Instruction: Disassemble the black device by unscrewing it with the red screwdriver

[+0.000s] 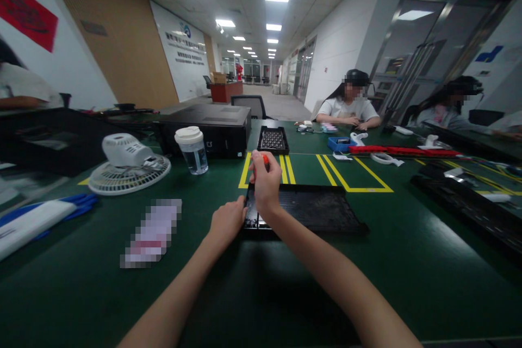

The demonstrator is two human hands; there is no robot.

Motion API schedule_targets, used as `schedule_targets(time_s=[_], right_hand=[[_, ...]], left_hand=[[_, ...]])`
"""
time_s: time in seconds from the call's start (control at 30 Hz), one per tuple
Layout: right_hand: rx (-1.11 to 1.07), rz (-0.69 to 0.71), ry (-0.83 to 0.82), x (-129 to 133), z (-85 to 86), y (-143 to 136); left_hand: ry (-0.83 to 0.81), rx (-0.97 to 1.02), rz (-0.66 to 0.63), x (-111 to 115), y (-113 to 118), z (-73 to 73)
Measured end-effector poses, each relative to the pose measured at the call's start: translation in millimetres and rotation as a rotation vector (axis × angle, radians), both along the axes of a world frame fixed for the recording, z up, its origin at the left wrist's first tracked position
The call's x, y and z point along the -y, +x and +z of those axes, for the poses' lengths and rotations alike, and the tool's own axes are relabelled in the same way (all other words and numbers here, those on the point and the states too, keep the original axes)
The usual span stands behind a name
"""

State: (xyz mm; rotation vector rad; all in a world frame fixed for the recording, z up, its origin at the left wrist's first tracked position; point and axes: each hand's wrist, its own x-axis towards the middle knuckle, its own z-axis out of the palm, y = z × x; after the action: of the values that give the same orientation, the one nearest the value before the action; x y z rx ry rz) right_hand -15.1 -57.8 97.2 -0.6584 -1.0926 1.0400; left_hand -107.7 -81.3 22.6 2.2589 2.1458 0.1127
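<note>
A long black tray-like panel [314,209] lies on the green table in front of me. My right hand [266,182] is closed round a tool with an orange-red handle [264,161], held upright over the panel's left part. The tool's lower end is hidden behind the hand. At the panel's left edge rests my left hand [229,220], its fingertips against the rim; whether they grip it is hard to make out. Beyond the panel stands a small black tray [273,140] with rows of small parts in it.
To the left are a white fan [128,166], a lidded cup [192,151], a large black case [207,125] and blue gloves [84,204]. At right lie a blue box [341,144], a tape roll [381,158] and another black panel [468,212]. People sit across the table.
</note>
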Motion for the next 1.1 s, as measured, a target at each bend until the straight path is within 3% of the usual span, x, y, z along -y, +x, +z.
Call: schedule_targets(time_s=[0.1,0.37,0.6,0.87,1.1], right_hand=[[-0.084,0.028,0.015,-3.9,-2.2,4.8],[-0.193,0.488,-0.018,-13.9,-3.0,28.5],[-0.101,0.859,0.003,-35.8,-6.4,48.6],[-0.048,1.045,0.104,-51.2,-7.3,52.1],[-0.035,1.134,0.009,-51.2,-4.3,45.8]], left_hand=[[0.009,0.0,-0.005,-1.4,-1.1,-2.1],[0.001,0.004,-0.003,-2.2,-1.2,-2.4],[0.008,0.007,-0.001,-1.9,-1.1,-2.9],[0.007,0.008,-0.014,-2.0,-1.8,-2.1],[0.019,-0.009,-0.014,-3.4,-2.0,-4.4]])
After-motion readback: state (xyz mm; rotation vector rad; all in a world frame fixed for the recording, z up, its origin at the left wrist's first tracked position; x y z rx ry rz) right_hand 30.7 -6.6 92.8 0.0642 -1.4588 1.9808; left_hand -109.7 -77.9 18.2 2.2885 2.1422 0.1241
